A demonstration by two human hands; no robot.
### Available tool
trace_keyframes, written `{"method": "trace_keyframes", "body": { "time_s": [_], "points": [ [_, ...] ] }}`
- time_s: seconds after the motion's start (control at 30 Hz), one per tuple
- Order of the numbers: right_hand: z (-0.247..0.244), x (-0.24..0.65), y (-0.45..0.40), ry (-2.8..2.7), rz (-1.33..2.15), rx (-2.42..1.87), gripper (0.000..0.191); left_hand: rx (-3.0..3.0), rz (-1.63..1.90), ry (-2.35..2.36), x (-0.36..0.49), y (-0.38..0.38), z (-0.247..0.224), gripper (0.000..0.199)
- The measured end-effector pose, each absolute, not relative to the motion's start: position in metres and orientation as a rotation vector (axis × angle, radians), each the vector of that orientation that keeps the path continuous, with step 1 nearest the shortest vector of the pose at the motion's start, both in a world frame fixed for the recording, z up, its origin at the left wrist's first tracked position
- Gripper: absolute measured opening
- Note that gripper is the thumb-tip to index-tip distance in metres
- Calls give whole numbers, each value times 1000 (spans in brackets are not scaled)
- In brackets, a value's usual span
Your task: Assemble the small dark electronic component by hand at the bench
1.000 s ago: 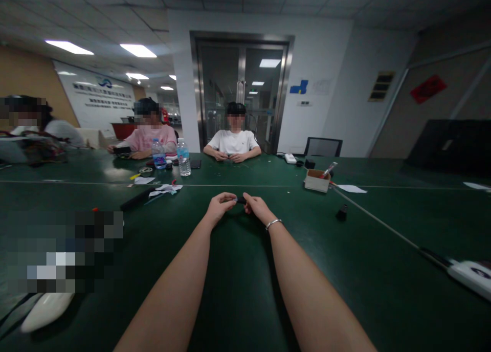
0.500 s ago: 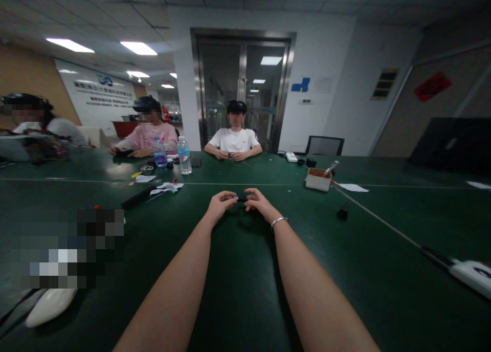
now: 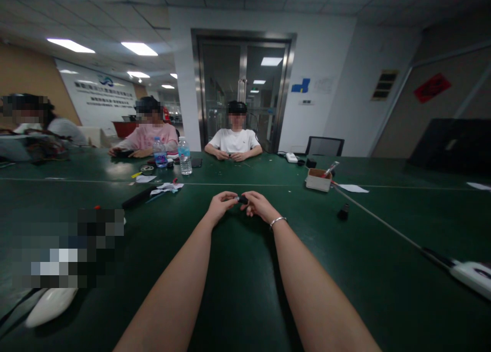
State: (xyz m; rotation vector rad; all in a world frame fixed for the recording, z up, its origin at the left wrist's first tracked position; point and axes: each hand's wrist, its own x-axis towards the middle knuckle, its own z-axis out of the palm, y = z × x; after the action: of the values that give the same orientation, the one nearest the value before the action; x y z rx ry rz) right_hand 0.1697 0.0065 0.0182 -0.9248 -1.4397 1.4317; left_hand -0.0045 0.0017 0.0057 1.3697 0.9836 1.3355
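Between my two hands, just above the green table (image 3: 245,270), is a small black stick with a silvery end (image 3: 242,200); its exact kind is too small to make out. My left hand (image 3: 221,204) pinches the silvery end between thumb and fingertips. From the other side, my right hand (image 3: 259,205), with a silver bracelet at its wrist, has thumb and forefinger closed on the black part. The fingers hide some of the stick.
A small open box (image 3: 318,181) with a pen-like item stands ahead on the right, near a black object (image 3: 343,212). Crumpled paper (image 3: 166,189) and a water bottle (image 3: 184,156) are ahead left. A person (image 3: 233,139) sits across the table.
My right fingers have closed in to the left around the black part, and the stick has tilted slightly. My left hand has barely moved.
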Motion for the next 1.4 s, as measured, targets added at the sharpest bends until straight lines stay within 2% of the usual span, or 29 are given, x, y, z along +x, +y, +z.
{"method": "trace_keyframes", "body": {
  "time_s": [0.13, 0.33, 0.47, 0.6, 0.67, 0.8, 0.9, 1.0, 1.13, 1.3, 1.4],
  "points": [
    [20, 174, 3, -1387, 1443, -792, 45, 1331, 1343, 986, -4, 1, 6, 41],
    [20, 176, 3, -1404, 1522, -928, 31, 1335, 1325, 981, -4, 2, 7, 41],
    [18, 176, 4, -1359, 1469, -848, 45, 1334, 1336, 975, -4, 2, 6, 38],
    [17, 176, 6, -1371, 1536, -923, 31, 1353, 1326, 968, -5, 3, 5, 37],
    [16, 177, 7, -1402, 1530, -910, 30, 1350, 1328, 966, -5, 4, 4, 37],
    [15, 179, 7, -1363, 1483, -808, 52, 1331, 1333, 969, -4, 3, 5, 38],
    [15, 178, 6, -1328, 1525, -891, 34, 1340, 1319, 972, -4, 2, 6, 38],
    [15, 177, 6, -1358, 1537, -900, 25, 1350, 1316, 966, -4, 2, 6, 38],
    [14, 178, 6, -1350, 1516, -799, 38, 1347, 1324, 973, -4, 3, 5, 39],
    [13, 176, 8, -1316, 1527, -901, 24, 1348, 1325, 989, -4, 3, 6, 39],
    [14, 177, 7, -1345, 1523, -844, 26, 1340, 1332, 986, -4, 3, 6, 38]
  ]
}}
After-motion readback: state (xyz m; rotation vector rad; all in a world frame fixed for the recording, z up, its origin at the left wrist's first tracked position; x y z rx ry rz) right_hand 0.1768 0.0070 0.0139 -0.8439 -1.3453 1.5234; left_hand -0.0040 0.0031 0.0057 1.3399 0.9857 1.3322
